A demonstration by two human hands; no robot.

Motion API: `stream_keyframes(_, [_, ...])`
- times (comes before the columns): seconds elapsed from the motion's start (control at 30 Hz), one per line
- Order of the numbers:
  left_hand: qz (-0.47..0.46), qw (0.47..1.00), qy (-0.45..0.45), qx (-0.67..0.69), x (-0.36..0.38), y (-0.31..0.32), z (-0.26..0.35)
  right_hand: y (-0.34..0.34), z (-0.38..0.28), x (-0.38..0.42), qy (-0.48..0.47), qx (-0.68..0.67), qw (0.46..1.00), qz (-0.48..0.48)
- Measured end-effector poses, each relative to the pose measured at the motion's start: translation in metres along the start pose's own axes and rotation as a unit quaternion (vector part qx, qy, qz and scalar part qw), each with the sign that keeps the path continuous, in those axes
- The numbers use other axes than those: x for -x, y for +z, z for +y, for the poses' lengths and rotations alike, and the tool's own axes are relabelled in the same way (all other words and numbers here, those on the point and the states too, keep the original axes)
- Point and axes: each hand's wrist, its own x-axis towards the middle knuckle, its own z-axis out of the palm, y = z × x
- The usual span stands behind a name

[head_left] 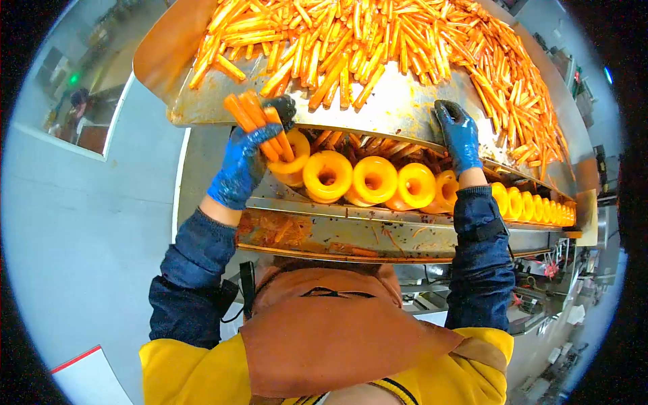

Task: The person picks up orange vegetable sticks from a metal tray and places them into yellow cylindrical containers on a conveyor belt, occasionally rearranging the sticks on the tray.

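Right up against the lens you get an orange-brown apron [337,337] and yellow top, then dark blue sleeves running out to two wet blue gloves. Left hand [244,165] has its fingers curled tight around a small bundle of orange sticks [260,121], gripped around their lower halves, tips fanning up and left past the fingers. That bundle sits just above the first of the yellow ring cups [327,177] lined up in a row along the metal rail [351,233]. Right hand [459,135] rests flat on the edge of the steel tray [398,108], fingers together and holding nothing as far as I can see, with the big heap of loose sticks [378,40] just beyond its fingertips.

My guess on feel: light, fairly stiff but snappable, and slick given the wet sheen on gloves and tray. Grabbing several mid-length, side by side, looks safer than pinching the ends, since they'd probably slide or break otherwise
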Motion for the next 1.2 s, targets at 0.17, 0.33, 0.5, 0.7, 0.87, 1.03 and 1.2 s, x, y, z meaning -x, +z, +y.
stream_keyframes(0.17, [-0.008,0.996,0.012,-0.093,0.018,0.006,-0.003,0.003,0.008,-0.008,0.063,0.002,0.998,0.005])
stream_keyframes(0.33, [0.117,0.892,0.044,-0.435,0.03,-0.008,-0.007,-0.003,-0.017,0.003,0.045,0.086,0.995,0.009])
stream_keyframes(0.5, [0.197,0.91,0.028,-0.365,0.044,0.014,0.014,-0.003,-0.016,0.002,0.051,0.103,0.993,-0.007])
stream_keyframes(0.7, [0.072,0.927,0.064,-0.363,0.024,0.0,-0.005,0.0,-0.011,0.003,0.035,0.095,0.995,0.016])
stream_keyframes(0.87, [0.074,0.883,0.079,-0.456,0.023,-0.003,-0.008,-0.003,-0.015,0.003,0.05,0.094,0.994,0.005])
stream_keyframes(1.03, [0.117,0.869,0.098,-0.471,0.027,-0.004,0.007,-0.002,-0.013,0.004,0.049,0.087,0.995,0.004])
stream_keyframes(1.2, [0.14,0.877,0.167,-0.427,0.017,-0.017,0.001,-0.002,-0.014,0.004,0.047,0.09,0.995,0.016])
